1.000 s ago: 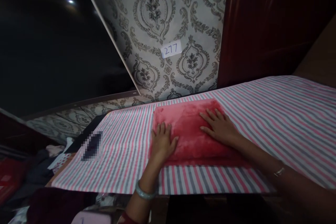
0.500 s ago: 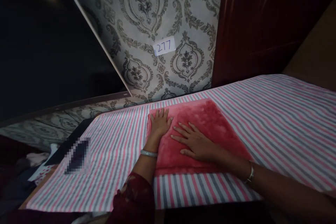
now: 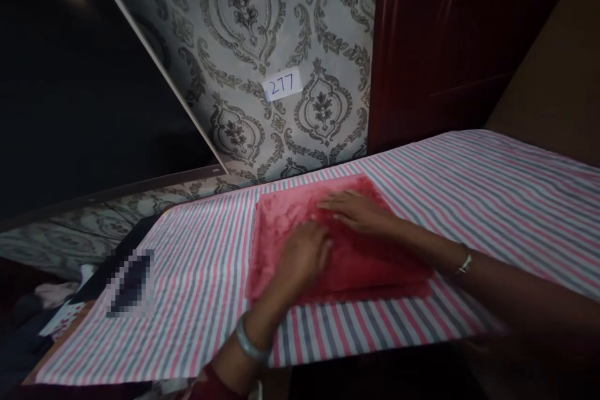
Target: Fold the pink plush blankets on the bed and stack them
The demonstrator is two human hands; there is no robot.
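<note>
A red, plush-looking cloth (image 3: 281, 203) lies flat in a rectangle on a striped sheet (image 3: 201, 275) of pink, white and grey. My right hand (image 3: 359, 211) is over its far right part, palm down with the fingers stretched toward the left; it holds nothing. Over the middle of the cloth is my left hand (image 3: 304, 253), smeared by motion. Its fingers look bent, but I cannot make out whether they grip the pile. Darker and lighter patches mark the plush surface.
Patterned wallpaper with a paper label (image 3: 282, 84) reading 277 rises behind the table. A large dark screen (image 3: 94, 94) stands at the left, a glossy dark red panel (image 3: 422, 44) at the right. A pixelated dark patch (image 3: 131, 284) covers something on the sheet's left side.
My left hand has moved from the cloth's far left corner toward its middle and nearer to me. My right hand has shifted farther away across the cloth. The view has turned slightly right.
</note>
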